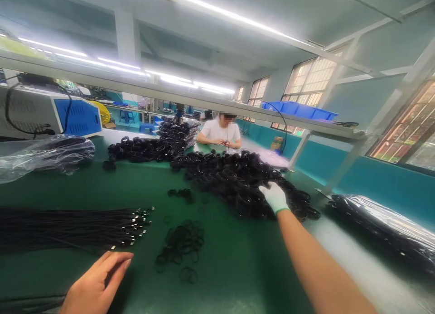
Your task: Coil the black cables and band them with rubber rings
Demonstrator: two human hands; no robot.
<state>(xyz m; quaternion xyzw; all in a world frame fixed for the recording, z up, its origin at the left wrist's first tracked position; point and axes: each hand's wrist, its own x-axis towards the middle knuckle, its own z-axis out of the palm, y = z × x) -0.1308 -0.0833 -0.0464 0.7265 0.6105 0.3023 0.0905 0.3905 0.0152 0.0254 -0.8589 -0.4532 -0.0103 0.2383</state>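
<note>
At right, gloved right hand [276, 198] meets ring heap [224, 173], grip unclear; heap spreads mostly far-left of it, long axis far left to near right. Left hand [89, 284] farther off, beside cables [68, 228], grip unclear.

You have bright, cool light from long ceiling tubes [238, 17] that glare white, and paler daylight through the barred windows [309, 78] on your right. Reflections glint off the clear plastic [380, 210] at the right, while the green tabletop [231, 255] lies dimmer, with soft shadows near your arms. Your view looks soft and smeared, stretched toward the edges, and fine detail in the dark pile [234, 178] is lost.
</note>
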